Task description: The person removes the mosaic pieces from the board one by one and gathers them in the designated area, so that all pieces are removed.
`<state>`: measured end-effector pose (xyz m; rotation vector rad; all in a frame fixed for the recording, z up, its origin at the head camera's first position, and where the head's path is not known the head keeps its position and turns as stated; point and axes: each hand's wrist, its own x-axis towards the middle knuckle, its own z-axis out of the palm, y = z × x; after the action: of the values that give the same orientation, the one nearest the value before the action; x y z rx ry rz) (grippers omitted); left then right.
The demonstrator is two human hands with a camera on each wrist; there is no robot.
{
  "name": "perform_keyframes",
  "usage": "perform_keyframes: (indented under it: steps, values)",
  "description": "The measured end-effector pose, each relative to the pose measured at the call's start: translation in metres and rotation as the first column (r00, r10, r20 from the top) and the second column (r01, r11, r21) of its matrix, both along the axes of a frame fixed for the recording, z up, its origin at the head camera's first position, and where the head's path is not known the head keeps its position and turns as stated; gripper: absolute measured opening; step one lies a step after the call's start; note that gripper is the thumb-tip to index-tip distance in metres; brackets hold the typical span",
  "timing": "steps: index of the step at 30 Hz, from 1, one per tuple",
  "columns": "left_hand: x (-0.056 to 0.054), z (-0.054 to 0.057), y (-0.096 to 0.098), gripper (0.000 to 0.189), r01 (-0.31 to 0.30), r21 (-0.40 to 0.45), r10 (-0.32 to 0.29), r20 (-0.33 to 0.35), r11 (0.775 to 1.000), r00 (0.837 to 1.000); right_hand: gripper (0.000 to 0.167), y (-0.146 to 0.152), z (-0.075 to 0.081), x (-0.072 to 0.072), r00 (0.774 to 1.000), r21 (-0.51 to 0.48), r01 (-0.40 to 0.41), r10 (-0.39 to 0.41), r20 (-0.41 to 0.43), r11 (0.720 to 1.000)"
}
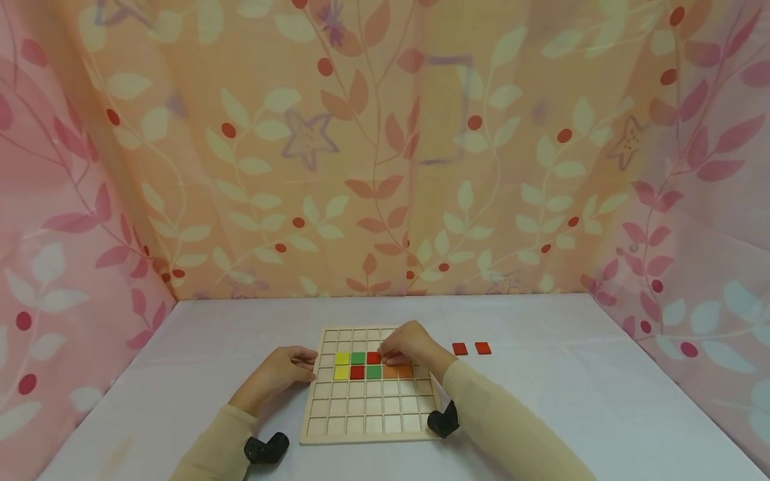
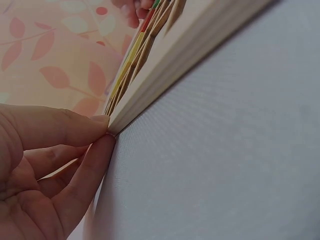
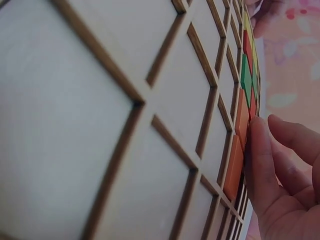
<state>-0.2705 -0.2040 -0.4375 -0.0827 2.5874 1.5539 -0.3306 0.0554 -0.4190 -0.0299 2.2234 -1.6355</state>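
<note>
A light wooden grid board [image 1: 345, 424] lies flat with coloured square tiles in its cells. In one row sit a yellow tile [image 1: 342, 359], a green one and a red tile [image 1: 373, 358]; in the row nearer me are yellow, red, green [image 1: 373, 372] and two orange tiles [image 1: 406, 371]. My left hand [image 1: 283, 369] touches the board's left edge, its fingertips right at the rim in the left wrist view. My right hand [image 1: 410, 346] reaches over the board, fingertips beside the red tile. In the right wrist view, its thumb and forefinger [image 3: 290, 132] stand slightly apart; the cells beneath are hidden.
Two loose red tiles [image 1: 472, 349] lie on the white tabletop [image 1: 529, 374] right of the board. Black wrist devices [image 1: 267, 448] are worn on both forearms. Patterned curtains [image 1: 385, 167] enclose the table at the back and both sides.
</note>
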Motion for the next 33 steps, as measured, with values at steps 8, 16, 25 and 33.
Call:
perform_keyframes:
  steps: [8, 16, 25, 33]
  values:
    - [-0.0011, 0.0003, -0.0025, 0.046, 0.007, -0.010, -0.007, 0.003, 1.000, 1.000, 0.016, -0.0015, 0.0012, 0.0019, 0.999, 0.014, -0.038, 0.038, 0.002, 0.999]
    - [-0.0019, 0.0004, -0.0010, 0.045, 0.004, -0.016, -0.004, -0.006, 1.000, 1.000, 0.013, -0.0017, 0.0009, 0.0016, 0.999, 0.033, -0.033, 0.033, -0.011, 0.999]
    - [-0.0019, -0.0031, -0.0006, 0.045, -0.034, -0.010, 0.034, 0.006, 0.999, 0.999, 0.009, -0.0046, -0.0009, 0.0000, 0.999, 0.047, -0.037, 0.038, -0.034, 0.998]
    - [-0.0024, -0.0018, 0.0015, 0.044, -0.027, 0.006, 0.027, 0.002, 1.000, 1.000, 0.007, -0.0042, -0.0026, -0.0002, 0.999, 0.061, -0.015, 0.018, -0.036, 0.998]
